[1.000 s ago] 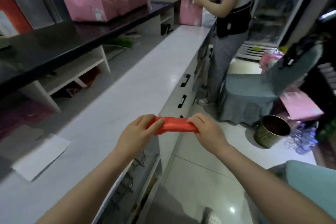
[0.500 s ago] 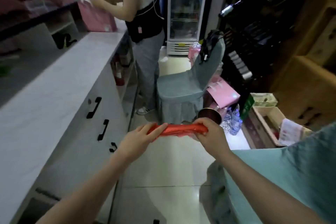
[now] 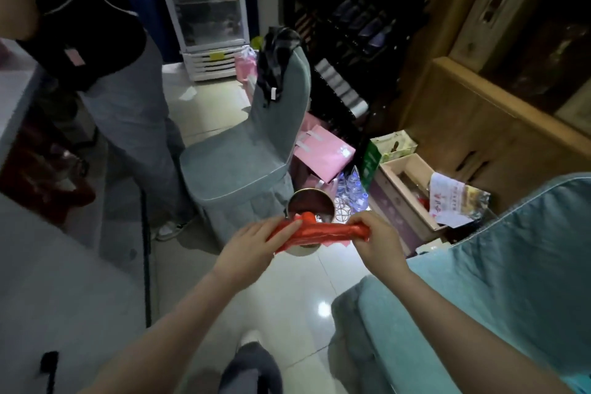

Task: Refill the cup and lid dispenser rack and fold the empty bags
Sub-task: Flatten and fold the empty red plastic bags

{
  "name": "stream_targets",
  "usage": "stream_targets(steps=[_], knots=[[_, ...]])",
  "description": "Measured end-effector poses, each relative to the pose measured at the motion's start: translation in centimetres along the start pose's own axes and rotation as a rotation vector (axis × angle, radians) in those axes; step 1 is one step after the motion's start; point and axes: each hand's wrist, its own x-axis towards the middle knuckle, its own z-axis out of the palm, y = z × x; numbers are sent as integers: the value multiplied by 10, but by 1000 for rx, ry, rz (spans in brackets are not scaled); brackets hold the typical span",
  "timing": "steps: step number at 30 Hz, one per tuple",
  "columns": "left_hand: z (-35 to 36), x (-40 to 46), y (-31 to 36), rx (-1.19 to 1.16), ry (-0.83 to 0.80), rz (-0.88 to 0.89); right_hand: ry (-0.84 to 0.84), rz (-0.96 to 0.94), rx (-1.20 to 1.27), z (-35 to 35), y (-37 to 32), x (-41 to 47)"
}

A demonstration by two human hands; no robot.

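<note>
Where hands hold bag [image 3: 315, 231]: bin [image 3: 311, 203]

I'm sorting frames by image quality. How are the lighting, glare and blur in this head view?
Head view: dim overall, with the shelving at the right dark; a bright glare spot on the tiled floor; wide-angle bending at the edges; the standing person at the left is smeared by blur, while the red bag, left hand and right hand are fairly sharp.

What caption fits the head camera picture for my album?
Both hands, left and right, hold a folded red bag above a metal bin.
</note>
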Motion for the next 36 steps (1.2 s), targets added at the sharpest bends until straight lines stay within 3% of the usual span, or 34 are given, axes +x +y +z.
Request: stream_targets(steps=[10,15,24,31,36], knots=[[31,174,-118,-72,-148,91,91,447,-128,49,64,119],[68,255,-152,-93,-242,64,23,577,-133,86,128,186],[144,355,-207,-357,-370,-207,-148,788,-71,180,246,282],[224,409,-238,-427,-427,-185,-267,900,-61,258,330,314],[264,429,-256,-433,-405,-149,-343,1027,103,298,368,323]])
